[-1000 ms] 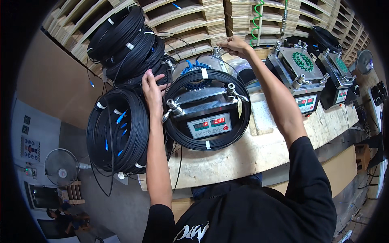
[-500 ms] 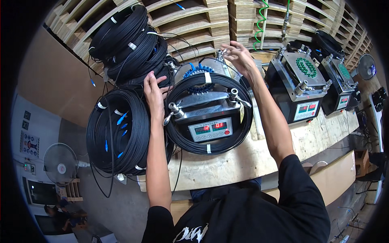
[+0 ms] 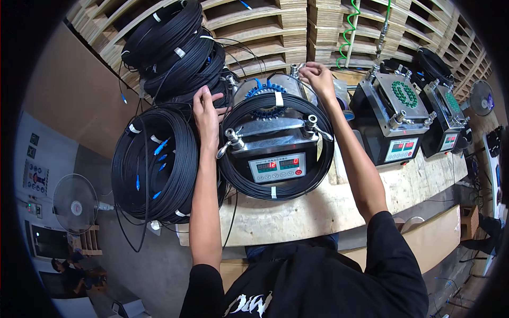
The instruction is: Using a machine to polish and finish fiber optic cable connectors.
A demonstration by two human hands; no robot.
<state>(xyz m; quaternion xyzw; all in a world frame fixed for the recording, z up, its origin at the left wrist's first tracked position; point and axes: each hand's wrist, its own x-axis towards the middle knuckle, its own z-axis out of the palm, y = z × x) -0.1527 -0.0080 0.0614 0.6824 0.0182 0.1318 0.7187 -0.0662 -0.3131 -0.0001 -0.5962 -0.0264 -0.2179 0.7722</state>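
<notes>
Head view, left hand (image 3: 208, 114) flat on cable coil (image 3: 277, 148), right hand (image 3: 318, 78) reaching behind

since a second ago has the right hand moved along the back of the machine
Yes. The right hand has shifted left along the back of the machine, from behind its right rear corner to its top middle.

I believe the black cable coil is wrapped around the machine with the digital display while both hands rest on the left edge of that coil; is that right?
Not quite. In the head view only the left hand rests on the left edge of the black cable coil around the machine with the digital display. The right hand is up at the machine's back top edge.
</notes>
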